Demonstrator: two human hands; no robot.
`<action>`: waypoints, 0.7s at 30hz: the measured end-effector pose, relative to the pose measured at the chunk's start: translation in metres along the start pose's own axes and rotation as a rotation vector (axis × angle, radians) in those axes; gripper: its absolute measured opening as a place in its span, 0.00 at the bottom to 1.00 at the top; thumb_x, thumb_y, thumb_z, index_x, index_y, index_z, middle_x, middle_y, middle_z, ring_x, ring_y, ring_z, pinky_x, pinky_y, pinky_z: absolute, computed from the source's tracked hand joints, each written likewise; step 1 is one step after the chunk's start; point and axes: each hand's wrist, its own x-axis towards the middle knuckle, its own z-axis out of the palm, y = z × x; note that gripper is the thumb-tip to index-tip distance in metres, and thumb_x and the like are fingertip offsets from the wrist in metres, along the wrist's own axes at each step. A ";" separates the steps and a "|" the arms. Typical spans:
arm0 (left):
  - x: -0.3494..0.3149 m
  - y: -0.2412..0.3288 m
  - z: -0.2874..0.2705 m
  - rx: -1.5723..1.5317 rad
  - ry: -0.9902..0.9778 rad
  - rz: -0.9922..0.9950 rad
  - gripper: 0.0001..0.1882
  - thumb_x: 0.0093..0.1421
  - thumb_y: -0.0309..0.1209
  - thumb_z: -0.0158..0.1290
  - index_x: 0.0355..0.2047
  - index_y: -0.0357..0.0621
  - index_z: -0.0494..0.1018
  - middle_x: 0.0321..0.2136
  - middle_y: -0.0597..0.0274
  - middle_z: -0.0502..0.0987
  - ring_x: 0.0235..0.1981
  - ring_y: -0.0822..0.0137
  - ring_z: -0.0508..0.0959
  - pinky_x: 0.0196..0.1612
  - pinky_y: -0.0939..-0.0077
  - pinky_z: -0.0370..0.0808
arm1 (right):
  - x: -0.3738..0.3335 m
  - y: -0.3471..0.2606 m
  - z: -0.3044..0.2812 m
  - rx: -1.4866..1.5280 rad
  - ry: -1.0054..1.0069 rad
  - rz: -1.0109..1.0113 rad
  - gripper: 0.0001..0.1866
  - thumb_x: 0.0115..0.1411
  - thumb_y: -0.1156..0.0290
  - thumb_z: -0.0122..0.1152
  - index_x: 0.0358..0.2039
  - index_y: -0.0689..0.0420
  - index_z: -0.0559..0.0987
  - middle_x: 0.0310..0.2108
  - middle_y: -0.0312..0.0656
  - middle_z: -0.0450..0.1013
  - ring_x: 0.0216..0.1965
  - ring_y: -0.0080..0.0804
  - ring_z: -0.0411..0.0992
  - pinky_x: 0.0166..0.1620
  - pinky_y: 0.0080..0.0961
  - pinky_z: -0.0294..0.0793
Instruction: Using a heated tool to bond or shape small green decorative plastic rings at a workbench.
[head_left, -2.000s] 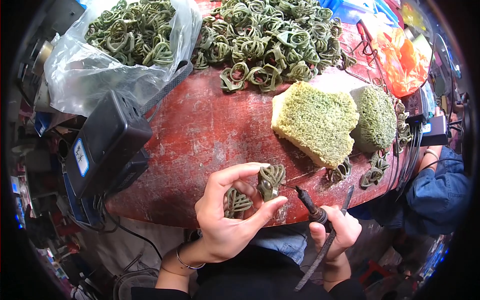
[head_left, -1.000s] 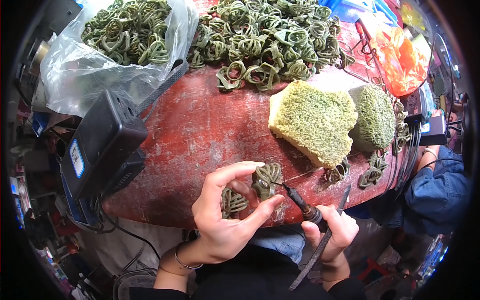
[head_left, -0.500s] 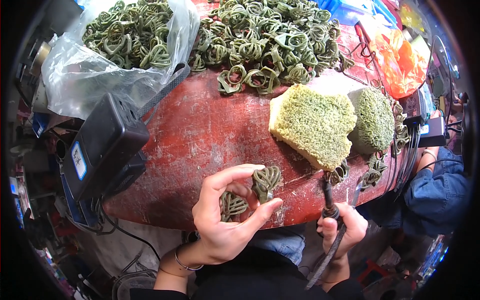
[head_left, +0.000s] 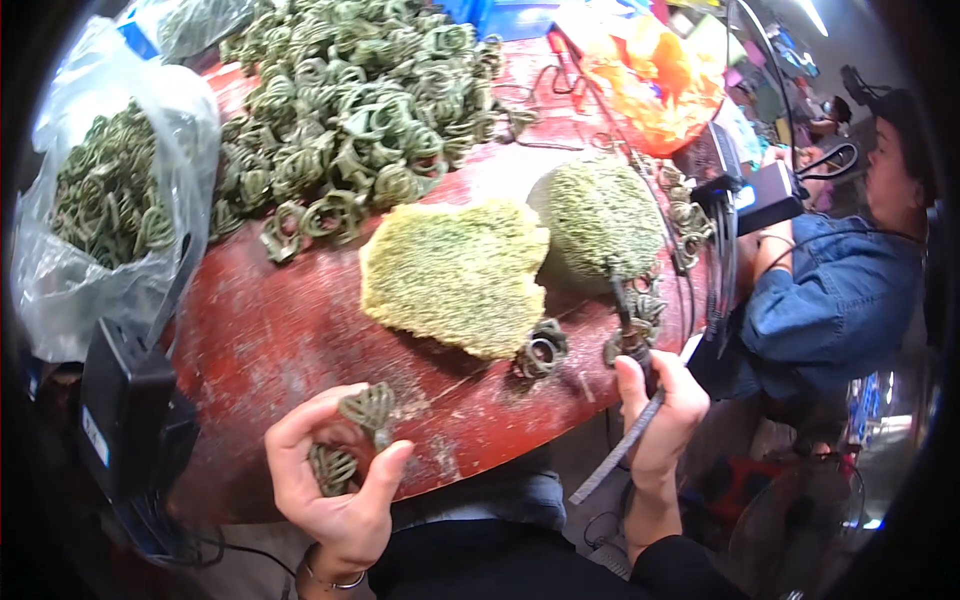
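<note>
The right hand [head_left: 655, 400], its grip closed on a dark hot tool [head_left: 628, 325], has swung away from the green knots [head_left: 352, 440] pinched in the left hand [head_left: 335, 475], pausing joining over the red desk [head_left: 280, 340].

Bag [head_left: 60, 290] cut off at left edge; tool [head_left: 628, 330] tip blurred.

One head-worn fisheye camera looks steeply down, close over the red table [head_left: 260, 340], edges bending.
</note>
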 end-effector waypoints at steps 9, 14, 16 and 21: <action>-0.002 0.000 -0.002 0.017 0.023 -0.021 0.27 0.41 0.18 0.61 0.41 0.38 0.62 0.39 0.55 0.72 0.26 0.80 0.66 0.30 0.89 0.66 | 0.001 -0.004 -0.002 -0.020 -0.002 -0.051 0.11 0.45 0.74 0.67 0.28 0.64 0.75 0.20 0.47 0.71 0.20 0.39 0.70 0.26 0.26 0.69; -0.001 -0.001 -0.005 -0.042 -0.029 -0.002 0.26 0.43 0.18 0.61 0.42 0.36 0.62 0.39 0.53 0.73 0.27 0.79 0.69 0.31 0.87 0.68 | -0.010 0.008 0.000 0.045 0.023 -0.046 0.12 0.49 0.69 0.64 0.28 0.65 0.75 0.19 0.44 0.70 0.19 0.39 0.69 0.26 0.26 0.67; 0.003 0.000 -0.003 -0.067 -0.062 0.005 0.26 0.44 0.18 0.61 0.43 0.35 0.63 0.40 0.53 0.73 0.28 0.78 0.72 0.32 0.86 0.71 | -0.020 -0.001 -0.007 0.183 -0.065 0.004 0.16 0.53 0.62 0.60 0.27 0.65 0.74 0.18 0.42 0.69 0.19 0.37 0.69 0.25 0.25 0.66; 0.005 -0.001 -0.007 -0.047 -0.101 0.007 0.25 0.45 0.19 0.62 0.43 0.35 0.63 0.40 0.52 0.73 0.27 0.79 0.72 0.30 0.86 0.72 | -0.030 -0.027 -0.003 0.328 -0.366 -0.248 0.19 0.52 0.54 0.60 0.28 0.61 0.75 0.19 0.39 0.72 0.18 0.33 0.72 0.21 0.24 0.69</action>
